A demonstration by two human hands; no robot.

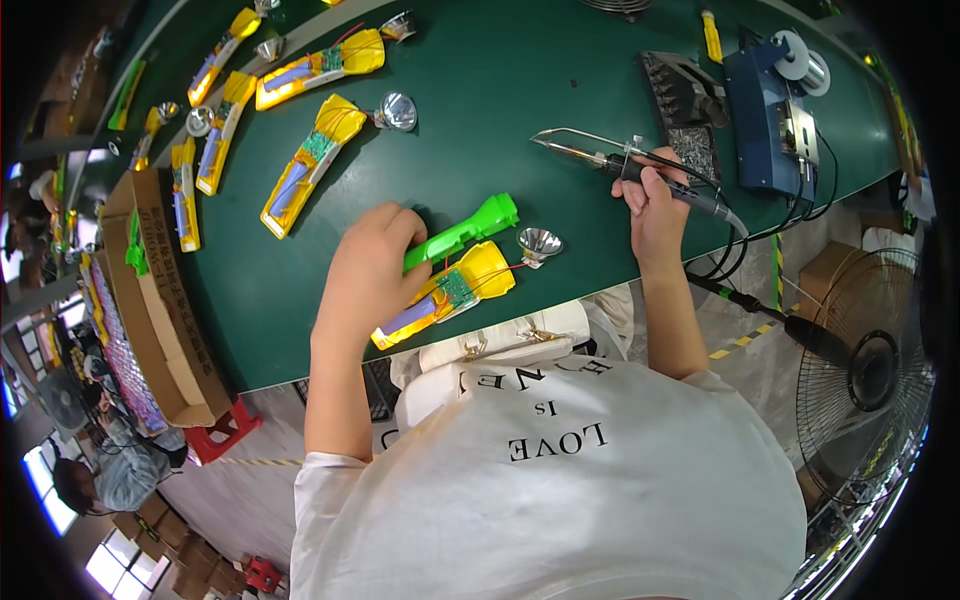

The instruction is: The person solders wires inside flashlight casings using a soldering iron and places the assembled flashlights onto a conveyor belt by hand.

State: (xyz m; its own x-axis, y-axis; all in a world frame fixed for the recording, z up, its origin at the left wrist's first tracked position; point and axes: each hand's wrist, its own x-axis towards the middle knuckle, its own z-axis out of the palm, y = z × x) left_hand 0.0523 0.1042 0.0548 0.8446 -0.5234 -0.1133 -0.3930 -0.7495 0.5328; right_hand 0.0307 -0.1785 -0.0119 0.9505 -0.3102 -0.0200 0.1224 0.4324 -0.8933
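Both are full: left hand [375,265] gripping a green casing [465,232], right hand [655,205] a soldering iron [615,164]. Beside the casing, near the surface [560,90] edge, a yellow shell [490,268] lies open; its reflector [540,243] looks wired, closing apparently left.

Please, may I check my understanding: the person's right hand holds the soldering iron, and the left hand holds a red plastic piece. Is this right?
Not quite: the plastic piece in the left hand is green, not red, as the head view shows. The right hand does hold the soldering iron.
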